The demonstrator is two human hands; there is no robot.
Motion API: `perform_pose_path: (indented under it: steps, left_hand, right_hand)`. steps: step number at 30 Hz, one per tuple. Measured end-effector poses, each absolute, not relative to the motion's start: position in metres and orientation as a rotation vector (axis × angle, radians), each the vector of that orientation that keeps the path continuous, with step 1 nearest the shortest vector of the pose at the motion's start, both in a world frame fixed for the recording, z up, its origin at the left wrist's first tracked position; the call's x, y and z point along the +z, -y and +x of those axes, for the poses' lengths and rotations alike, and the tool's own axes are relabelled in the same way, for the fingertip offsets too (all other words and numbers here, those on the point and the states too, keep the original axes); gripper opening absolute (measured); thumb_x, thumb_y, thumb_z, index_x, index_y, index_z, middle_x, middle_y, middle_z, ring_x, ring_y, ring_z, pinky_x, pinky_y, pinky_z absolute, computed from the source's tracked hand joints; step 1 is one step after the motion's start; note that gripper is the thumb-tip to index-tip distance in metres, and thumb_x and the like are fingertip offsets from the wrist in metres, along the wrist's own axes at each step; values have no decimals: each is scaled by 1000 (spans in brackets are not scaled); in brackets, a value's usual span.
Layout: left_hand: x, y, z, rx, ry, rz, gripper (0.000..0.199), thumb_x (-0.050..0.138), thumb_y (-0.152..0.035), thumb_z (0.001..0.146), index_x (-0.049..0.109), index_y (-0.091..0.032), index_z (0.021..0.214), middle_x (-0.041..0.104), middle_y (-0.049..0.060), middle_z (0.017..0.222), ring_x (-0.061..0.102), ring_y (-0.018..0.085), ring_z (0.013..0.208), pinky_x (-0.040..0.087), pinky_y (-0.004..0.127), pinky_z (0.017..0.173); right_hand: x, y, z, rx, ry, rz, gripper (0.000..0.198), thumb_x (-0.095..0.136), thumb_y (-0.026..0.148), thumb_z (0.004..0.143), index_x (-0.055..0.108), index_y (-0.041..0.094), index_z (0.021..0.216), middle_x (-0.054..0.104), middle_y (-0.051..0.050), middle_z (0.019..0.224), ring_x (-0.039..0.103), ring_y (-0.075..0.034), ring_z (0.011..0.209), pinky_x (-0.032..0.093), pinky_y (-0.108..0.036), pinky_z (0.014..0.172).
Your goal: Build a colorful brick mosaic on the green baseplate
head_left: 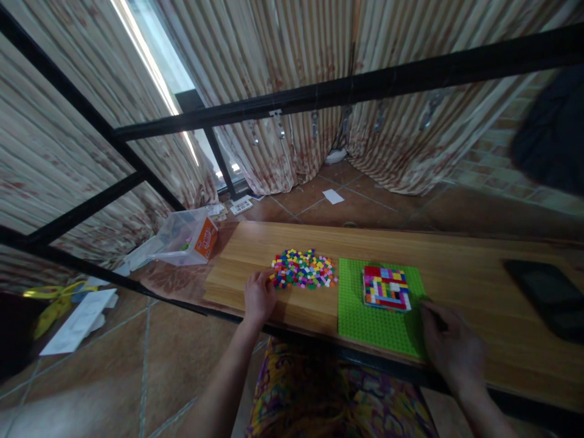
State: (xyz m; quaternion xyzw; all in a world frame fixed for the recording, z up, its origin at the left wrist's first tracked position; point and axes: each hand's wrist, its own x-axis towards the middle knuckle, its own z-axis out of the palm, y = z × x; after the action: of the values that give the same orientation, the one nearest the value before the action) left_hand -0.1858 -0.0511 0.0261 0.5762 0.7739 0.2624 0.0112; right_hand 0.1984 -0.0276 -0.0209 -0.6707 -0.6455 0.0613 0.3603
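Toy bricks [303, 269], small and many-coloured, lie in a loose heap on the wooden desk [305, 313], left of a green baseplate [360, 331]. The left hand [260, 297] rests on the desk at the heap's near left edge, its fingers pointing far and right, with their tips touching the outermost bricks or just beside them. Those fingers are bent and close together; whether a brick is pinched between them, I cannot tell. Most of the heap spreads to the right and far side of the fingertips.

On the baseplate, toward its far half, sits a rectangular block of joined bricks [387, 289], with red, white, yellow and blue among its colours. The right hand [454, 344] is at the baseplate's right edge, its fingers curled toward the thumb; the picture is too blurred to tell how far apart they are or whether they hold anything. The joined block lies to the left of these fingers, apart from them. Farther right on the desk is a dark flat device [547, 298].
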Motion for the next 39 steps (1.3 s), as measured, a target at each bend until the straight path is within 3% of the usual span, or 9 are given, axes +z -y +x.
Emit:
perform_pose_path:
  steps: [10, 18, 24, 28, 30, 33, 36, 39]
  left_hand:
    - [22, 51, -192, 741, -2344, 1858, 23, 53, -13, 82, 66, -20, 99, 67, 7, 99, 60, 22, 94, 46, 36, 87]
    - [19, 53, -193, 904, -2400, 1547, 10, 57, -22, 79, 62, -18, 86, 67, 5, 78, 64, 20, 76, 47, 31, 70]
    - [28, 55, -175, 1408, -1885, 1085, 21, 67, -32, 71, 66, -17, 85, 71, 3, 78, 66, 18, 73, 51, 28, 69]
    - [42, 63, -149, 1513, -1554, 844, 28, 75, -33, 65, 69, -15, 86, 72, 3, 79, 66, 16, 73, 52, 30, 75]
    - [49, 68, -135, 1493, -1485, 816, 27, 78, -31, 64, 72, -16, 85, 73, 3, 80, 66, 15, 74, 52, 30, 78]
    - [56, 76, -114, 1433, -1404, 792, 25, 80, -30, 63, 74, -17, 84, 74, 4, 83, 66, 16, 78, 52, 31, 79]
    - [61, 83, -99, 1392, -1314, 724, 26, 82, -31, 61, 75, -18, 83, 74, 4, 82, 67, 17, 77, 53, 31, 78]
    - [65, 89, -94, 1342, -1277, 731, 24, 83, -29, 61, 74, -17, 80, 74, 2, 76, 67, 15, 71, 54, 29, 76]
  right_hand:
    - [-25, 26, 200, 136, 1658, -1704, 43, 42, 51, 87, 69, 18, 93, 69, -12, 96, 64, -25, 73, 48, -35, 62]
    - [-22, 26, 196, 130, 1657, -1677, 45, 41, 52, 88, 69, 18, 92, 69, -12, 92, 63, -24, 73, 48, -35, 62]
    - [-23, 25, 201, 234, 1599, -1671, 45, 43, 52, 87, 69, 16, 93, 70, -14, 95, 65, -27, 83, 50, -38, 71]
    - [5, 34, 183, 312, 1381, -1623, 38, 52, 50, 85, 69, 17, 92, 70, -11, 93, 64, -25, 84, 50, -36, 75]
    - [26, 42, 157, 431, 1383, -1525, 33, 55, 48, 84, 70, 19, 90, 70, -9, 93, 64, -22, 81, 50, -34, 75]
    - [51, 54, 103, 854, 1386, -1305, 28, 60, 45, 82, 71, 22, 94, 71, -7, 95, 64, -20, 85, 51, -32, 74]
    - [58, 62, 56, 1246, 1285, -1131, 26, 65, 43, 78, 71, 22, 92, 71, -4, 80, 64, -18, 75, 52, -30, 69]
    - [56, 66, 33, 1444, 1153, -1031, 23, 68, 42, 75, 71, 22, 87, 71, -2, 76, 65, -17, 70, 52, -30, 67]
